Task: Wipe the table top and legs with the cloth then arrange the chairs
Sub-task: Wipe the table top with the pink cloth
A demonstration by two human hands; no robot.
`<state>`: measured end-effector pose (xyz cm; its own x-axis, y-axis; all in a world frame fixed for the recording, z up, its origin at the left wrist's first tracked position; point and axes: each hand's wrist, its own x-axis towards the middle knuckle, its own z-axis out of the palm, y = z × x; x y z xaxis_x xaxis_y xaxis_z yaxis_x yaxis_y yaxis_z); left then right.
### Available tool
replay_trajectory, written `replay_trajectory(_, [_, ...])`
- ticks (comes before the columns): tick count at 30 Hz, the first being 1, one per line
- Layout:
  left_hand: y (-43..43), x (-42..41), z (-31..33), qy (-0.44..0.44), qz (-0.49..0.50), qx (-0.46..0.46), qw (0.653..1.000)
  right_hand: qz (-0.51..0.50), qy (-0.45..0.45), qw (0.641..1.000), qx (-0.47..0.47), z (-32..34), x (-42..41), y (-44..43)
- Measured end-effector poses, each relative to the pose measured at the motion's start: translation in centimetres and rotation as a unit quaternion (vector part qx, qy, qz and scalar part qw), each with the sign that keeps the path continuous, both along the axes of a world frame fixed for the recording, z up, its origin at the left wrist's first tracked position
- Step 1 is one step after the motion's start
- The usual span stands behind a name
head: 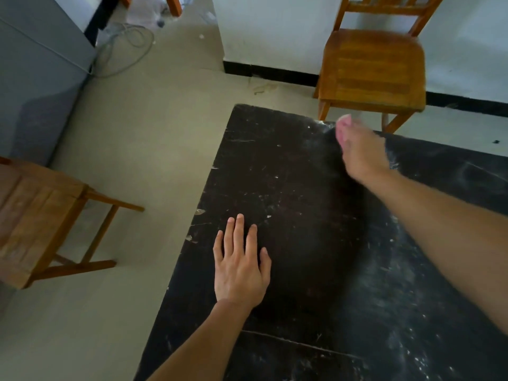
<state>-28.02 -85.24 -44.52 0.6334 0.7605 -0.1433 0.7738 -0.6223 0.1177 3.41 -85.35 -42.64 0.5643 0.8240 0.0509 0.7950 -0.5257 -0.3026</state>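
Resting flat on table [302, 174], left grip [240, 270]; right grip [360, 152] clutches pink cloth [343, 125] near far chair [373, 70].

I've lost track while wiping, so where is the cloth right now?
Head view: the pink cloth is bunched in the right hand at the far edge of the black table, just in front of the far wooden chair.

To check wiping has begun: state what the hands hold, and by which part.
Left hand lies flat on the table top, holding nothing. Right hand, blurred, has something pink at its fingertips; the hold cannot be told.
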Motion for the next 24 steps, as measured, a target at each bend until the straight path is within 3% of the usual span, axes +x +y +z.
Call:
replay_trajectory(2, [0.1, -0.1, -0.1, 0.002, -0.001, 0.001, 1.0, -0.066, -0.009, 0.998, 0.014, 1.2, 2.1, 1.5])
replay_trajectory(3, [0.2, -0.1, -0.2, 0.004, -0.002, 0.0, 1.0, -0.046, -0.016, 0.998, 0.025, 1.2, 1.1, 1.8])
replay_trajectory(5, [0.2, -0.2, -0.2, 0.01, -0.002, -0.001, 1.0, 0.071, 0.019, 0.996, 0.054, 0.6, -3.9, 1.4])
replay_trajectory(7, [0.1, -0.2, -0.2, 0.014, -0.003, -0.002, 1.0, 0.212, 0.054, 0.976, 0.006, -0.6, -8.6, 0.0])
replay_trajectory(9, [0.1, -0.2, -0.1, 0.011, -0.007, -0.003, 1.0, 0.28, 0.006, 0.96, 0.0, -1.4, -8.9, -0.1])
replay_trajectory(10, [0.2, -0.2, -0.1, 0.008, -0.009, 0.0, 1.0, 0.25, -0.021, 0.968, 0.022, -1.7, -7.1, 0.8])
replay_trajectory(12, [0.2, -0.2, -0.2, 0.006, -0.01, 0.004, 1.0, 0.089, -0.061, 0.993, 0.041, -1.7, -1.8, 3.7])
replay_trajectory(15, [0.1, -0.4, -0.3, 0.003, -0.013, 0.001, 1.0, -0.118, -0.044, 0.992, 0.019, 0.1, 4.2, 6.3])
replay_trajectory(16, [0.2, -0.4, -0.3, 0.002, -0.012, 0.0, 1.0, -0.117, -0.043, 0.992, 0.035, 0.4, 3.6, 6.9])
replay_trajectory(18, [0.2, -0.3, -0.2, 0.003, -0.009, -0.002, 1.0, -0.006, -0.018, 0.997, 0.071, 0.5, -0.2, 7.9])
replay_trajectory(21, [0.0, -0.3, -0.1, -0.001, -0.01, -0.006, 1.0, 0.173, 0.047, 0.984, 0.004, -1.4, -5.4, 7.1])
replay_trajectory(23, [0.2, -0.3, -0.1, -0.008, -0.008, 0.001, 1.0, 0.149, 0.019, 0.989, 0.007, -1.7, -3.7, 7.1])
replay_trajectory(24, [0.2, -0.2, -0.2, -0.01, -0.008, 0.006, 1.0, 0.084, 0.007, 0.996, 0.018, -1.4, -1.8, 7.3])
